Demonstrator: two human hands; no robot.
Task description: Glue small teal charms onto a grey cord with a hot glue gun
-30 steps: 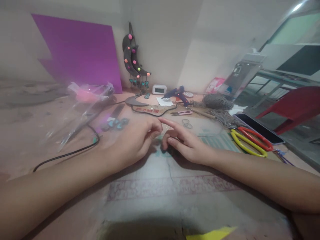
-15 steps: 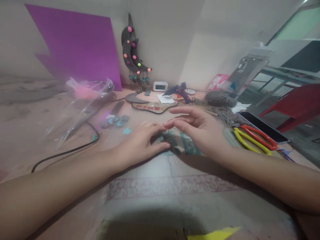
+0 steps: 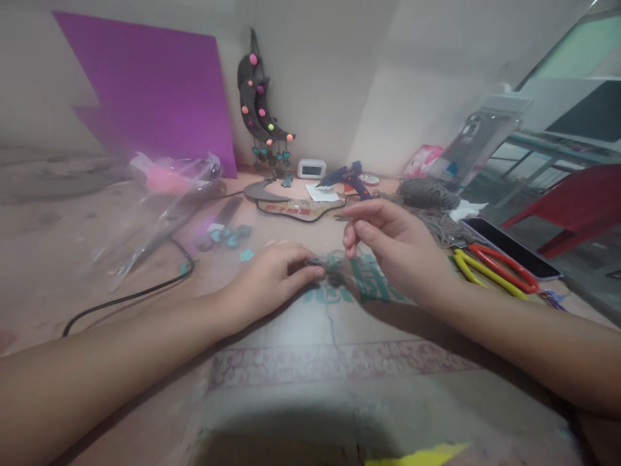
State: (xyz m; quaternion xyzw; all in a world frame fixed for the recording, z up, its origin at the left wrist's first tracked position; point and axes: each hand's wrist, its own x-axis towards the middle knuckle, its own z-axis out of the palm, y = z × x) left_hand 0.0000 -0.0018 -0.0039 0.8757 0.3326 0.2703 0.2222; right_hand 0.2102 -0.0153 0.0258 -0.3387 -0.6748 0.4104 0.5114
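Note:
My left hand [image 3: 279,275] rests low over the work surface, thumb and forefinger closed on a small dark piece [image 3: 314,262]; its kind is mostly hidden by the fingers. My right hand [image 3: 388,243] is raised to the right of it, fingers bent and thumb close to the forefinger. Whatever it holds, if anything, is too small to make out. Below both hands lies a clear sheet with green printed lettering [image 3: 373,278]. Left of my left hand are a turquoise flower-shaped piece [image 3: 246,255] and several small blue-grey pieces [image 3: 233,236].
Yellow-handled [image 3: 488,272] and red-handled pliers [image 3: 504,266] lie at right beside a phone [image 3: 512,246]. Behind are grey yarn [image 3: 427,194], a blue glue gun [image 3: 347,178], a grey crescent [image 3: 264,191] and a small clock [image 3: 311,169]. A black cord [image 3: 130,294] crosses the left side.
My right hand has moved slightly right, away from my left hand, and its fingers have curled in more. My left thumb has drawn closer to the forefinger.

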